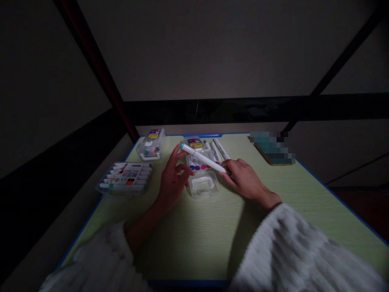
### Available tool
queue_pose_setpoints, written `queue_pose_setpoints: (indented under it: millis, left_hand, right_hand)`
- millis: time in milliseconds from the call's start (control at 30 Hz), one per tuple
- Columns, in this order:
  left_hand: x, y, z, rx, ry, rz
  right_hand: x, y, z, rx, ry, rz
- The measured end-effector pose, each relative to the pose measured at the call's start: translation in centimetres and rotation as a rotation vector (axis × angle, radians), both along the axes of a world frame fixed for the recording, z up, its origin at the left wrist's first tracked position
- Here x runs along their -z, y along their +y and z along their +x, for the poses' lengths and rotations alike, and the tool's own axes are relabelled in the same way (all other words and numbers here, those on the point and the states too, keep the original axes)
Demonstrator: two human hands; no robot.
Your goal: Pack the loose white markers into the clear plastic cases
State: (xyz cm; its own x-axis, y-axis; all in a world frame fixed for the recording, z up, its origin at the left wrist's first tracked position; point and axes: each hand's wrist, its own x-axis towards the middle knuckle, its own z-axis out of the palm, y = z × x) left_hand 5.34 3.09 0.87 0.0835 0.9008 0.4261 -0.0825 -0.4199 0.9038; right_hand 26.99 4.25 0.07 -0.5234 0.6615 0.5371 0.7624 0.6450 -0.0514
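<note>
A white marker [206, 159] with a light blue tip end slants across the middle of the view. My right hand [243, 177] is closed around its lower right end. At the blue end, the forefinger of my left hand [174, 174] is close to or touching the marker; its other fingers are apart and curved. Behind the marker stands a clear plastic case [199, 164] with several markers in it, their coloured ends facing me. Its clear lid [203, 185] lies folded open toward me. Two loose white markers [221, 149] rest right of the case.
Another clear case [150, 151] with markers stands at the back left. A flat clear pack of markers [126, 177] lies at the table's left edge. On the right is a flat, phone-like object [272, 150], partly pixelated. The pale green table [200, 243] has a blue rim.
</note>
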Motion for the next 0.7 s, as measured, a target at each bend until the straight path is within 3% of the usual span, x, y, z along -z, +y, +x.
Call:
queue_pose_setpoints:
  millis: [333,700]
  left_hand:
    - [0.07,0.19,-0.21,-0.053,-0.006,-0.01]
    - [-0.15,0.06,0.0,-0.075,-0.058,-0.014]
  right_hand:
    - [0.1,0.19,0.09,0.028,0.02,0.034]
    - [0.51,0.33,0.45,0.067,0.255,0.031]
